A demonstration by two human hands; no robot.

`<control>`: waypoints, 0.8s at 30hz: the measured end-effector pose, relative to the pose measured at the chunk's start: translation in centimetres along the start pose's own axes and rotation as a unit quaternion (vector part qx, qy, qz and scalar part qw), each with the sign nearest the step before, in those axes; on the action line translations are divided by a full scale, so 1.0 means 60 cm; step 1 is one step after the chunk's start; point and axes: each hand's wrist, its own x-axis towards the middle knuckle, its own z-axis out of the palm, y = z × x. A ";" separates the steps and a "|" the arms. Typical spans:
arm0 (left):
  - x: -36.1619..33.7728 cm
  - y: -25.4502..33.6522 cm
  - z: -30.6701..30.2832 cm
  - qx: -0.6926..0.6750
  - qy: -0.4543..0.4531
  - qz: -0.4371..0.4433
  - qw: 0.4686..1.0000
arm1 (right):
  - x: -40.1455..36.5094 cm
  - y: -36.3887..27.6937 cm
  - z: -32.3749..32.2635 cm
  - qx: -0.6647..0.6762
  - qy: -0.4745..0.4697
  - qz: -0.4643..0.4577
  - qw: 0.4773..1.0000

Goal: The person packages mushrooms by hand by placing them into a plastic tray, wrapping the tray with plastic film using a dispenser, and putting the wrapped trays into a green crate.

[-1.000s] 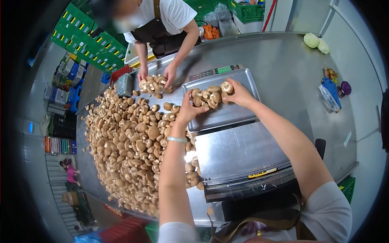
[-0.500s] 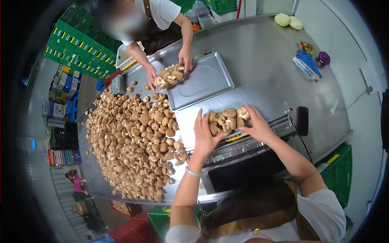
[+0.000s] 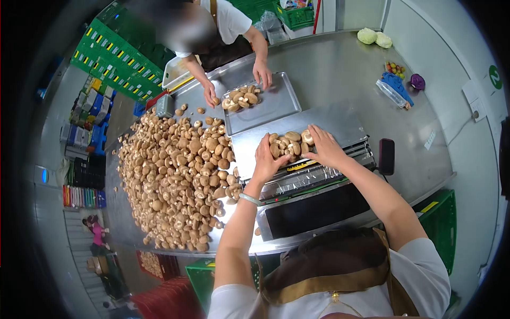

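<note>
Both my hands grip a pack of brown shiitake mushrooms [image 3: 289, 144] by its two ends, low over the metal top of a film-wrapping machine [image 3: 305, 183]. My left hand [image 3: 267, 161] closes round the left end, thumb along the near side. My right hand [image 3: 325, 149] curves round the right end, fingers behind and thumb in front. The container under the mushrooms is mostly hidden; a yellow-and-black label [image 3: 301, 166] shows just below its near side. Clear film [image 3: 281, 187] lies across the rollers in front. A large heap of loose mushrooms [image 3: 178, 186] lies to the left.
Across the table, a co-worker's hands [image 3: 262, 73] are beside another mushroom pack [image 3: 242, 99] on a metal tray [image 3: 289, 103]. A dark phone-like object [image 3: 387, 157] is right of the machine. Cabbages [image 3: 367, 36] and a blue cloth [image 3: 396, 87] lie farther back. Green crates [image 3: 114, 58] are stacked left.
My hands and the pack have shifted slightly away from me, still gripped at both ends. The co-worker's pack now rests on the metal tray, and the co-worker's hands have moved apart from it.
</note>
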 end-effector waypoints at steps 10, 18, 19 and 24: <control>-0.207 -0.027 -0.094 0.156 0.239 -0.148 0.947 | -0.169 0.067 -0.070 0.019 0.128 0.162 0.978; -0.186 -0.058 0.000 0.073 0.112 -0.191 0.972 | -0.155 0.060 0.005 0.095 0.068 0.123 0.986; -0.180 -0.013 -0.046 -0.006 0.052 -0.251 0.967 | -0.157 0.065 -0.028 0.209 -0.001 0.152 0.966; -0.154 0.073 -0.203 -0.451 -0.046 -0.194 0.870 | -0.161 0.062 -0.148 0.704 -0.075 0.093 0.701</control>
